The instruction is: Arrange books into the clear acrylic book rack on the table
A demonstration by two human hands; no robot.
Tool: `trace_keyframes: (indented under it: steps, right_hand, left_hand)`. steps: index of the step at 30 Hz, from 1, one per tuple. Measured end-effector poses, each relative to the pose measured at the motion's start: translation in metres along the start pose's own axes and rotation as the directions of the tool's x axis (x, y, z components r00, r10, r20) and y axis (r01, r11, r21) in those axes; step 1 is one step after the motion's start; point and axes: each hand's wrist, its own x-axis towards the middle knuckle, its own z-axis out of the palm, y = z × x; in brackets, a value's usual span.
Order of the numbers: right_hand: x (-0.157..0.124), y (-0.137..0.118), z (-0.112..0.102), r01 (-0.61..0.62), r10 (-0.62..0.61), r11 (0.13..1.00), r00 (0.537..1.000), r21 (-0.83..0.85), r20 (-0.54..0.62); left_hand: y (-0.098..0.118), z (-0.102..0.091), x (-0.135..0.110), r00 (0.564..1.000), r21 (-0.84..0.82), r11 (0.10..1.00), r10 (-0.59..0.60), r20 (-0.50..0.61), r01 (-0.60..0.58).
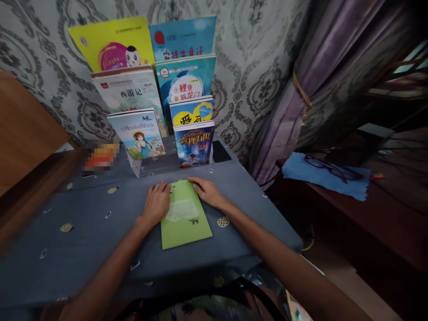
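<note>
At the left of the frame an orange object [100,156] lay blurred on the grey tablecloth [83,223]. Near the centre my left hand [156,204] rested palm-down on the left edge of the green booklet [185,216], fingers released, clasping nothing. The booklet lay flat on the cloth (just below the book rack [160,111]). My right hand [207,191] lay loose on its upper right corner. A blue cloth [324,176] sat at the far right.

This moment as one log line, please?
left hand: on green book | right hand: on its top edge | book: flat on table
</note>
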Motion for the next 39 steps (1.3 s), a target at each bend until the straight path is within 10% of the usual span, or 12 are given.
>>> trace_keyframes:
  steps: [9,21,39]
  right_hand:
    - [-0.002,0.002,-0.005,0.017,-0.015,0.991,1.000,0.135,-0.020]
    - [-0.004,0.003,-0.002,0.045,-0.045,0.995,0.999,0.085,0.004]
    - [-0.006,0.004,-0.001,0.117,-0.119,0.987,0.993,0.113,0.004]
  left_hand:
    - [0.043,0.002,0.017,0.971,-0.178,0.956,0.238,0.000,-0.234]
    - [0.095,-0.027,-0.050,0.882,-0.292,0.853,0.467,0.056,-0.433]
    - [0.084,-0.010,-0.041,0.908,-0.172,0.897,0.418,0.032,-0.407]
